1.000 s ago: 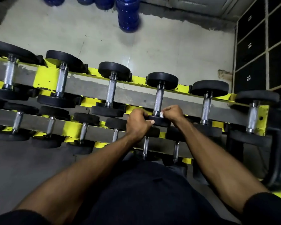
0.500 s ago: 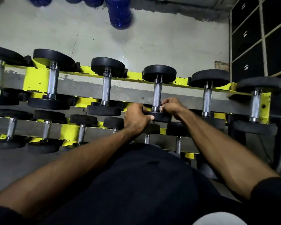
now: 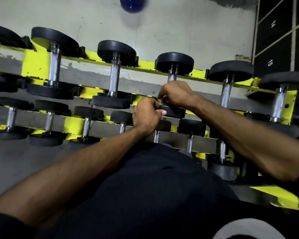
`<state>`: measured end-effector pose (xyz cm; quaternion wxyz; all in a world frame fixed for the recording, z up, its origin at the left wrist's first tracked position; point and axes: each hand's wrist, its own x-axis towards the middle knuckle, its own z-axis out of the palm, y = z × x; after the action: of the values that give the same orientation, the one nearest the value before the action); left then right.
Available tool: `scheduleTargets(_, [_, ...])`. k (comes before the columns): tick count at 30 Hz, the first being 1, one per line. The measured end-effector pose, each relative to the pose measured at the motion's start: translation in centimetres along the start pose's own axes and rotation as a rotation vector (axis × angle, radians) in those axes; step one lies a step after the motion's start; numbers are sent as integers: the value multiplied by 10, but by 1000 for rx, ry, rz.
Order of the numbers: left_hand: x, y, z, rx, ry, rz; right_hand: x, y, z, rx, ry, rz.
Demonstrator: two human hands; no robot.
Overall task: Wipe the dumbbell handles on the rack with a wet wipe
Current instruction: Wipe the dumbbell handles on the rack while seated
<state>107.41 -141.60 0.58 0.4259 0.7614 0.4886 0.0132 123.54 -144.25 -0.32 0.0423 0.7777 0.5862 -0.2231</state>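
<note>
both hands are on one dumbbell, mid-row on the upper shelf of the yellow rack. the left hand curls over its near plate, thumb pressed flat against the rim. the right hand is closed around the bottom of the handle, fingers bunched tight; the wipe is hidden under them.

black-ended dumbbells with knurled silver handles on a yellow-and-grey rack.
</note>
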Motion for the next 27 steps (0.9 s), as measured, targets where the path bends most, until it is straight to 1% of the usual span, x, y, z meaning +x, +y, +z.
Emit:
scheduleTargets(2, [1,0,-1,-1,-5,0,16,-16,-12,-216,-162,-6])
scheduleTargets(5, [1,-1,-4,-9,-16,4,30,-40,-24,-432,-400,-25])
scheduleTargets(7, [2,-1,-5,-11,-23,0,36,-45,-28,-473,-505,-12])
scheduleTargets(9, [4,-1,-5,-12,-28,-4,35,-47,-31,-430,-496,5])
scheduleTargets(12, [5,-2,-5,-15,-32,-7,27,-35,-29,-237,-317,17])
scheduleTargets(15, [6,-3,-4,-26,-39,0,4,-5,-19,113,-71,23])
scheduleTargets(16, [6,-3,-4,-28,-41,1,-7,3,-13,252,10,69])
scheduleTargets(18, [7,-3,-4,-29,-44,4,-30,17,3,502,145,238])
scheduleTargets(21, [5,-2,-3,-29,-44,25,-43,29,31,831,165,520])
scheduleTargets(23, [4,-2,-3,-31,-41,27,-36,32,41,971,153,640])
scheduleTargets(25, [4,-2,-3,-34,-42,30,-24,30,41,1032,96,674])
scheduleTargets(27, [4,-2,-3,-34,-40,40,-13,26,37,1038,-2,661])
